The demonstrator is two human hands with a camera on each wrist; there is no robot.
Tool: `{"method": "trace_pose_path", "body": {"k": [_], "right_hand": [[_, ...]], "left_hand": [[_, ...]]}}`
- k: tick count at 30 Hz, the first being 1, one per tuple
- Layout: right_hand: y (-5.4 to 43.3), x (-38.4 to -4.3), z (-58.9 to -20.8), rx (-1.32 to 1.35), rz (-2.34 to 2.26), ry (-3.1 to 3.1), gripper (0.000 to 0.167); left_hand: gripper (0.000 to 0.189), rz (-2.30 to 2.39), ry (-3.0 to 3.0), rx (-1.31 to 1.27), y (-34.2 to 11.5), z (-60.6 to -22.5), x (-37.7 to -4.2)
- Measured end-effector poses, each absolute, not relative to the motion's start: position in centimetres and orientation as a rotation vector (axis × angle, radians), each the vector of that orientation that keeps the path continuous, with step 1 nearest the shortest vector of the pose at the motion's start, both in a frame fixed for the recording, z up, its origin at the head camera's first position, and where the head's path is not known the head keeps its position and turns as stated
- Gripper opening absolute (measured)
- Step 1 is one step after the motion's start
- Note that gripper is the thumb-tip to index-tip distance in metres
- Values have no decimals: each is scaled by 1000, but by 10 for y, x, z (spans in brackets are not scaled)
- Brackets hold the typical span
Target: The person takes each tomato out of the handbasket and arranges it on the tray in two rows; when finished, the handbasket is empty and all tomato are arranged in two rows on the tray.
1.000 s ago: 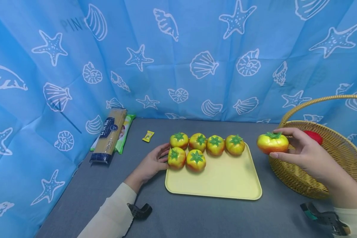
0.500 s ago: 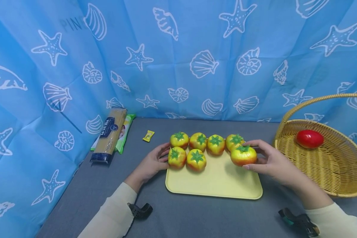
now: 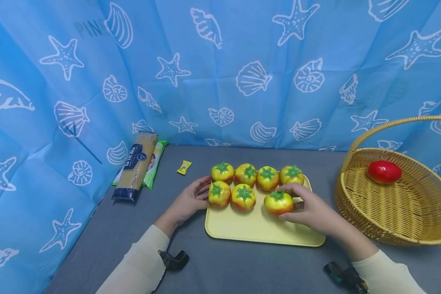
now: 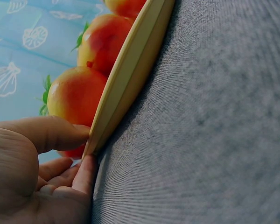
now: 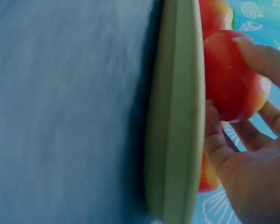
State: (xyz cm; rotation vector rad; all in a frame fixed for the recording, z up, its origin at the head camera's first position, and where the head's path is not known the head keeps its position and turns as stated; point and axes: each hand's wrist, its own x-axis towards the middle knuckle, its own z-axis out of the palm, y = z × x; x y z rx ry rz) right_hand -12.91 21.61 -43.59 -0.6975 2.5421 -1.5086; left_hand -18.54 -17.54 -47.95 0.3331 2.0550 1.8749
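My right hand (image 3: pixel 308 207) grips a yellow-and-red tomato (image 3: pixel 278 204) with a green leafy top, over the right part of the pale yellow tray (image 3: pixel 257 231). In the right wrist view, the thumb and fingers surround this tomato (image 5: pixel 231 77), near the tray's rim (image 5: pixel 186 112). My left hand (image 3: pixel 185 204) pinches the tray's left edge, with the thumb on the rim (image 4: pixel 116 84) in the left wrist view. Several more tomatoes (image 3: pixel 267 178) sit on the tray, in a back row and at the left of the row before it.
A wicker basket (image 3: pixel 356 218) with a tall handle stands to the right, with a shiny red oval item (image 3: pixel 384 172) inside. A spaghetti pack (image 3: pixel 137 165) lies on a green packet (image 3: pixel 153 169) at the left. A small yellow wrapper (image 3: pixel 184 167) lies behind the left hand.
My right hand has carried the tomato leftward from beside the basket to over the tray, and lower. The left hand has stayed at the tray's edge.
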Motion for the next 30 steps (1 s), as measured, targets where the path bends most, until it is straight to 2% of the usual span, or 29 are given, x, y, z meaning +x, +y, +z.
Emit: {"method": "trace_pose_path", "body": {"k": [5,18,25,30], "right_hand": [[210,-129,-439,-738,-1469,2563,66],[209,-128,-445,-803,-1564,2522,51],[209,-130,-449,-720,-1630,2477,65],[209,-131,-454,-703,-1674,2445,69]], "left_hand": [[93,1893,2014,357,-174,-477,-184],[93,1891,2015,350,-174,-473,-182],[94,1890,2014,345,-174,-474,-183],[93,1883,2025,338,-174,-474,-183]]}}
